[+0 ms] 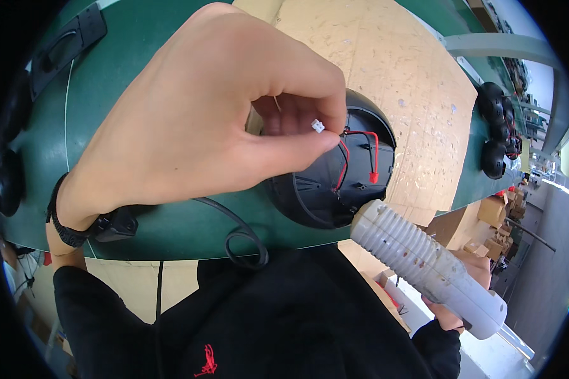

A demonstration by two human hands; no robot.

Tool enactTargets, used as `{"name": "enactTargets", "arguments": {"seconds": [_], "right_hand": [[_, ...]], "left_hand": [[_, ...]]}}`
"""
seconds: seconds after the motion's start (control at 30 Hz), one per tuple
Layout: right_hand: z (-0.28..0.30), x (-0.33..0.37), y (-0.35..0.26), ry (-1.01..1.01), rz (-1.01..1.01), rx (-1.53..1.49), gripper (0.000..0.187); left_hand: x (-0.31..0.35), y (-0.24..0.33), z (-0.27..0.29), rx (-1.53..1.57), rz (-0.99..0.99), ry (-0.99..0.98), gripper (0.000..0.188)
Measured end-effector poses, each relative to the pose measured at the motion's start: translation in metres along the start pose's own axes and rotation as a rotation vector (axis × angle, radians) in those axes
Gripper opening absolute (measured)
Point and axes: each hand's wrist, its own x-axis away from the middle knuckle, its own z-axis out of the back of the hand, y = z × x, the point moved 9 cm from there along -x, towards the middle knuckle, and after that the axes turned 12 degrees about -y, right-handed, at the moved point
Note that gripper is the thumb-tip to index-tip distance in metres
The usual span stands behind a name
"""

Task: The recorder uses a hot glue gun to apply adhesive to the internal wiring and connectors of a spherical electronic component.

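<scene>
My left hand is closed in a pinch, thumb against forefinger, on a thin wire with a small white plug at its end. Beneath those fingers lies a round black plastic housing, its inner side facing up. Red and black wires run inside it, one pair ending in a red plug. At lower right, my right hand grips a stained, pale, ribbed hot glue gun; its front end is at the housing's near right rim. The gun body hides part of that hand, and its tip is hard to see.
Cardboard covers part of the green tabletop. A dark cable loops near the front edge. Black parts lie far left; round black housings stand on the right, near a grey frame bar. Cartons are beyond.
</scene>
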Motion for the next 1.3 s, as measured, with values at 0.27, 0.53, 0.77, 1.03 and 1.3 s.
{"name": "enactTargets", "arguments": {"seconds": [0.27, 0.53, 0.77, 1.03, 1.3], "right_hand": [[-0.008, -0.004, -0.018, 0.052, 0.069, -0.052, 0.020], [-0.059, 0.047, 0.056, -0.155, -0.283, -0.078, 0.070], [-0.040, 0.025, 0.030, -0.137, -0.330, -0.092, 0.061], [-0.027, 0.012, 0.003, 0.189, 0.033, 0.029, 0.039], [-0.053, 0.053, 0.047, 0.454, -0.155, -0.353, 0.068]], "left_hand": [[0.000, 0.015, -0.007, 0.207, -0.108, -0.114, 0.010], [0.008, 0.033, -0.019, 0.295, -0.291, -0.303, 0.014], [0.000, 0.020, -0.010, 0.246, -0.208, -0.245, 0.017], [0.004, 0.012, -0.014, 0.211, -0.193, -0.210, 0.014], [0.004, 0.013, -0.015, 0.163, -0.170, -0.213, 0.013]]}}
